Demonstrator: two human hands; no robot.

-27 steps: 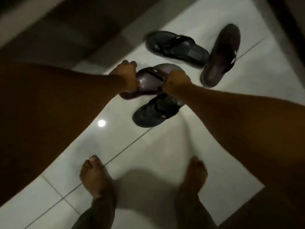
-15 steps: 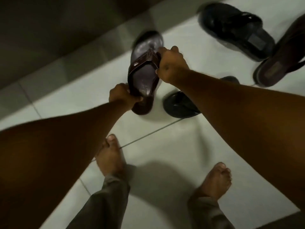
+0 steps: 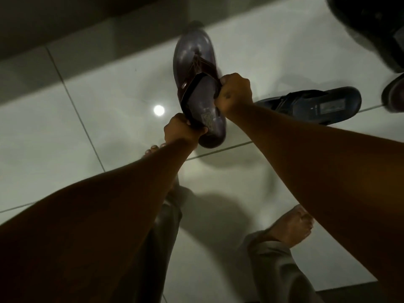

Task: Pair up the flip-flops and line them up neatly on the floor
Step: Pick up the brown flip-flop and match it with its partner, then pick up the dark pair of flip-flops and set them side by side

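A dark brown flip-flop (image 3: 197,62) is held above the white tiled floor, toe pointing away from me. My left hand (image 3: 180,131) grips its heel edge. My right hand (image 3: 235,92) grips its right side by the strap. A dark blue flip-flop (image 3: 314,106) lies flat on the floor just right of my right wrist. Another black flip-flop (image 3: 371,25) sits at the top right corner, partly cut off. A brown flip-flop's end (image 3: 394,95) shows at the right edge.
My bare feet (image 3: 293,226) stand on the white tiles (image 3: 65,138) below the flip-flops; my left foot is mostly hidden by my left arm. A dark wall base (image 3: 76,22) runs along the top left. A lamp reflection (image 3: 159,110) glints on the floor.
Both hands lifted the brown flip-flop off the floor and turned it from lying crosswise to pointing away. The view shifted left, so the other flip-flops slid toward the right edge.
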